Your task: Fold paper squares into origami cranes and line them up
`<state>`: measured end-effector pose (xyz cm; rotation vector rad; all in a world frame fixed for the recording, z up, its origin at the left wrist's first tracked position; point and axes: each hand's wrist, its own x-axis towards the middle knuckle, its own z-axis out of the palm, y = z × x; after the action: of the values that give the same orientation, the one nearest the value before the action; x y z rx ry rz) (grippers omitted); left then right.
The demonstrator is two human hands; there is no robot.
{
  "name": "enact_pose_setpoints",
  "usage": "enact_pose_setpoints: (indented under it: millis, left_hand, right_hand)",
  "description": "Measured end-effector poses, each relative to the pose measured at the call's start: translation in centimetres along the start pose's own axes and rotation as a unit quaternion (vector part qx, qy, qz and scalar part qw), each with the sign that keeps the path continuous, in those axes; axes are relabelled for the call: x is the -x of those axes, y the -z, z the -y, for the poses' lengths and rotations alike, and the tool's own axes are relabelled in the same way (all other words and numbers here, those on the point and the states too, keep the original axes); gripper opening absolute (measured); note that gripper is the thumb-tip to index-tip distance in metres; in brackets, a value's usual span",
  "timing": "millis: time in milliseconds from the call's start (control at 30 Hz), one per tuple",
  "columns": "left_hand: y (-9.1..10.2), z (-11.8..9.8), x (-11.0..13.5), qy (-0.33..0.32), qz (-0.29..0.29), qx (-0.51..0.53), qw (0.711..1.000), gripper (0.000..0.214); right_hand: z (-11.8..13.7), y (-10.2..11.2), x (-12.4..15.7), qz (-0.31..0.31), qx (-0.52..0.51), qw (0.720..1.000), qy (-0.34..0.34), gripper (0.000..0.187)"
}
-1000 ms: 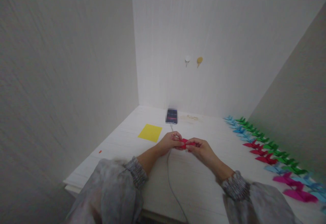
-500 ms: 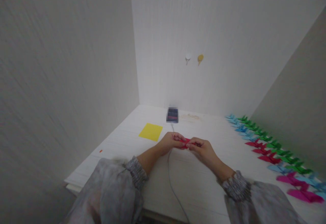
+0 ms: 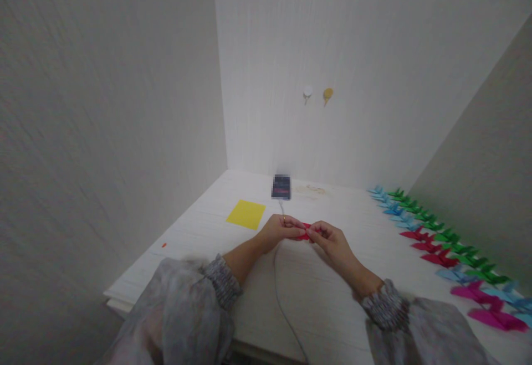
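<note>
A small folded piece of red paper (image 3: 305, 231) is pinched between both hands above the white table (image 3: 316, 298). My left hand (image 3: 279, 231) grips its left end with fingers closed; a ring shows on one finger. My right hand (image 3: 329, 240) grips the right end, fingers curled over it. Most of the paper is hidden by the fingers. Grey sleeves cover both forearms.
A yellow paper square (image 3: 246, 214) lies to the left. A dark phone (image 3: 281, 186) stands at the back, with a grey cable (image 3: 277, 287) running to the front edge. Rows of folded paper shapes (image 3: 440, 243) in blue, green, red and magenta line the right side. Walls enclose the table.
The hands have drawn closer together over the red paper, so less of it shows. The view has shifted slightly.
</note>
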<state>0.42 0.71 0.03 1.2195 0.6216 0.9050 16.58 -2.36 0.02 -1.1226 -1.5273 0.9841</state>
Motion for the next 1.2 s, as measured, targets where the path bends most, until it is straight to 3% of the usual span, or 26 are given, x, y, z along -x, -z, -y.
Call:
enact_pose_setpoints:
  millis: [967,1200]
  left_hand:
    - [-0.26,0.22,-0.25,0.009,-0.011,-0.004,1.000,0.033]
    - [-0.29,0.64,-0.56,0.025,-0.014,0.003,1.000,0.030]
  right_hand:
    - [-0.18,0.11,-0.09,-0.035,-0.115,0.993,-0.004,0.026]
    - [-0.18,-0.28,-0.06,-0.010,-0.120,0.993,0.009,0.029]
